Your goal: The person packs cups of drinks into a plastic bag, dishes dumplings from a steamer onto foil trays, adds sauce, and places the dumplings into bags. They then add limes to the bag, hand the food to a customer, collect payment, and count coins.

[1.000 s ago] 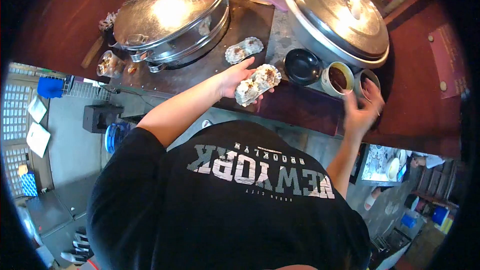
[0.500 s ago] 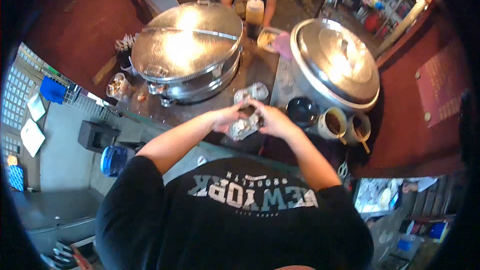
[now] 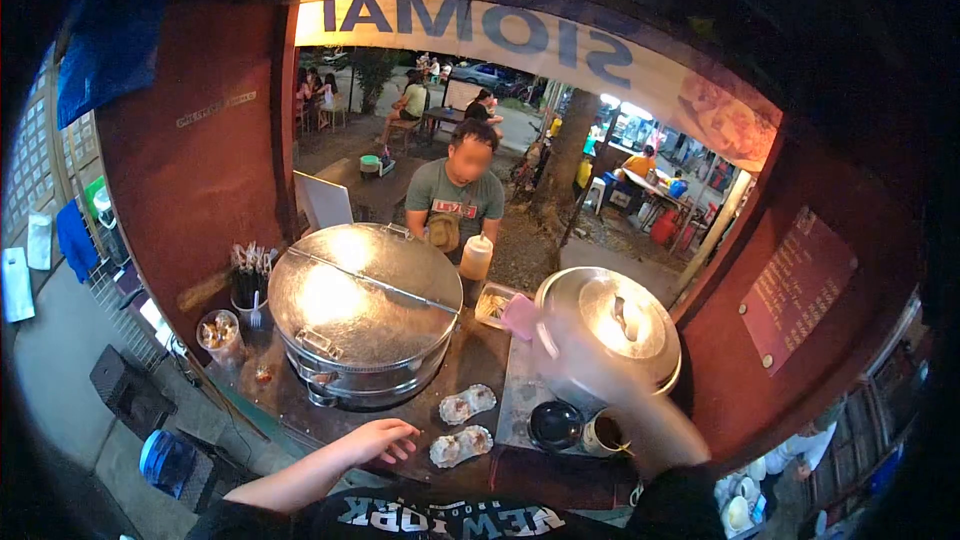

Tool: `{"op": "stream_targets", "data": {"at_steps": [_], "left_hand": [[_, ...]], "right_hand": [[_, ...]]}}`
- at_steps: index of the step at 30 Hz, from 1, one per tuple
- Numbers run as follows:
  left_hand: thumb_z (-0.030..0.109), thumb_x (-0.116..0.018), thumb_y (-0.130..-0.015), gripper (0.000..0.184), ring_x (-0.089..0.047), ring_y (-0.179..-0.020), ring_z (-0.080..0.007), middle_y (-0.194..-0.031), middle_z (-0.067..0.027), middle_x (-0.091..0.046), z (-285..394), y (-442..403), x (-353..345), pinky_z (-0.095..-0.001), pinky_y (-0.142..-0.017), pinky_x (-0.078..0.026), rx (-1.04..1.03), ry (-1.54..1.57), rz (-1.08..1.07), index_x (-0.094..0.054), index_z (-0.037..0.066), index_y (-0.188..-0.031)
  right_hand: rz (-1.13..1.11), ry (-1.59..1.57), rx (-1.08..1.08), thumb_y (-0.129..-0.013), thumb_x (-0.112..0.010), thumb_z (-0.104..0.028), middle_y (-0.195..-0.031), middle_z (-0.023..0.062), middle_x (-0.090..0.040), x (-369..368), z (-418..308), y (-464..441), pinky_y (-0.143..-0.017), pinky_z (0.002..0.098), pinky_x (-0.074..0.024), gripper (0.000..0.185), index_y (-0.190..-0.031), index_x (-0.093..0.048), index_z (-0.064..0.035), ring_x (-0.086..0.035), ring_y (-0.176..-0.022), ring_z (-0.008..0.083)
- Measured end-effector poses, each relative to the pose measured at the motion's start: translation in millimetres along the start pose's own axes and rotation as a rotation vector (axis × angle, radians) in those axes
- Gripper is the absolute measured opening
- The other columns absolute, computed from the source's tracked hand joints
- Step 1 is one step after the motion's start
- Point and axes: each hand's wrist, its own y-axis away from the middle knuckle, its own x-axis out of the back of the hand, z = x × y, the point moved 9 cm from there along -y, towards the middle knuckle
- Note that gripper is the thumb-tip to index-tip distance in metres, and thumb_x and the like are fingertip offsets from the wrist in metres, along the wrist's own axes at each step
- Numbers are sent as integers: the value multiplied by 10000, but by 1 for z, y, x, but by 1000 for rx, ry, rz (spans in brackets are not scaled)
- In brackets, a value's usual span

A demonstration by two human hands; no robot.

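Observation:
My left hand [image 3: 385,440] hovers over the counter's near edge with its fingers stretched out, holding nothing. Just right of it lie two clear plastic containers with food inside, one nearer [image 3: 461,447] and one farther [image 3: 467,404]. My right hand [image 3: 580,352] is smeared by motion in front of the right-hand lidded metal pot [image 3: 655,320]. A pink cloth [image 3: 520,318] lies just beyond that hand. Whether the hand holds anything is not visible. Near my right forearm stand a black bowl [image 3: 555,425] and a tub of dark sauce [image 3: 606,432].
A large round steamer [image 3: 365,315] with a hinged lid fills the counter's left half. Beside it stand a cup of utensils [image 3: 250,285] and a clear cup [image 3: 220,335]. A sauce bottle [image 3: 477,257] stands at the back, before a person in a grey shirt [image 3: 455,195].
Both hands have let go of the nearer container, which now lies on the counter. My right hand has moved forward and right to the pot. The view has tilted up.

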Motion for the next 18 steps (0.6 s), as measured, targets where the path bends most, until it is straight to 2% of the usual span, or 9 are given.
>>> {"op": "stream_targets", "data": {"at_steps": [1,4,5,6,7,9,12,14,18], "left_hand": [[285,-439,-989,329,-625,-848,-157,-1011,-86,-652,13,14,2,-292,-702,-521,-40,40,14,-555,65,-1205],[252,-462,-981,278,-597,-813,-129,-959,-47,-644,43,35,11,-267,-753,-484,-295,89,42,-584,62,-1144],[199,-477,-974,244,-589,-830,-110,-946,-38,-637,54,43,12,-253,-771,-475,-358,178,32,-583,41,-1127],[188,-480,-972,237,-587,-836,-110,-941,-40,-635,61,51,14,-255,-772,-476,-403,187,50,-583,36,-1122],[178,-483,-971,231,-585,-843,-110,-937,-41,-632,67,58,16,-257,-773,-477,-446,196,69,-583,31,-1118],[161,-491,-967,213,-580,-854,-113,-925,-46,-626,82,76,19,-258,-775,-478,-525,218,117,-588,22,-1097],[168,-492,-968,213,-579,-861,-109,-927,-43,-628,84,95,25,-256,-775,-476,-602,209,131,-594,27,-1091],[171,-495,-967,211,-582,-859,-106,-930,-42,-633,73,106,32,-255,-773,-477,-545,211,158,-597,31,-1089],[142,-488,-961,208,-604,-851,-139,-929,-69,-647,44,120,58,-277,-787,-483,-525,269,240,-594,0,-1070]], "right_hand": [[245,94,7,-789,-677,-127,-1124,154,-581,70,-10,-14,-888,399,-467,441,-1202,-542,-51,-553,-1078,277],[983,440,-123,-876,-615,-151,-1056,135,-640,239,-13,-43,-830,362,-506,305,-1164,-559,-65,-612,-1014,251],[1027,665,128,-873,-625,-171,-1030,128,-642,290,-14,-70,-800,367,-508,248,-1093,-611,-58,-622,-981,248],[1122,666,80,-872,-632,-228,-1028,140,-647,340,-3,-93,-818,384,-495,239,-1046,-644,-64,-623,-968,275],[1166,844,156,-884,-610,-256,-1079,146,-639,365,-20,-109,-845,400,-484,263,-1080,-642,-83,-611,-985,300],[991,1121,-230,-901,-581,-304,-1189,164,-596,419,6,-156,-859,415,-479,304,-1094,-639,-77,-578,-1061,329],[1079,1521,-326,-914,-550,-344,-1177,180,-608,468,52,-189,-835,438,-489,355,-1092,-636,-50,-585,-1056,359],[1104,1536,-372,-914,-551,-342,-1159,177,-615,488,66,-195,-833,435,-490,354,-1091,-635,-48,-590,-1042,357],[1146,1271,-408,-914,-554,-339,-1122,170,-628,513,66,-183,-829,429,-491,352,-1090,-634,-44,-600,-1014,353]]}}
